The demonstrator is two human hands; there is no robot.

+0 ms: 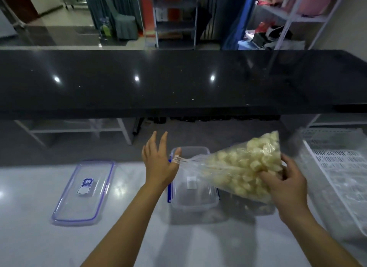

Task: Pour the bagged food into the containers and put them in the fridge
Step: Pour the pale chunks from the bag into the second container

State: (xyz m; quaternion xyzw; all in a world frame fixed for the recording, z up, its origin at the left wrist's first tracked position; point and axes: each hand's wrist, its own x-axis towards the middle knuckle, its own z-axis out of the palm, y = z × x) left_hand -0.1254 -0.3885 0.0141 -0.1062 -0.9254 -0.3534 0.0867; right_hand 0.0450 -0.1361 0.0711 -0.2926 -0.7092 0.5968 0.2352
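Observation:
A clear plastic bag (240,167) full of pale yellow food chunks hangs tilted over an open clear container (193,202) on the white counter. My right hand (286,185) grips the bag's fat bottom end from below and the right. My left hand (158,159) is at the bag's knotted neck, fingers spread, thumb touching the tied tip above the container's left rim. The container looks empty except for a small white label inside. Its clear lid (84,191) with a blue seal and blue sticker lies flat to the left.
A raised black glossy ledge (178,81) runs across behind the white counter (39,237). A white perforated tray or rack (337,167) lies at the right. Another bag or container shows dimly under the held bag (256,209).

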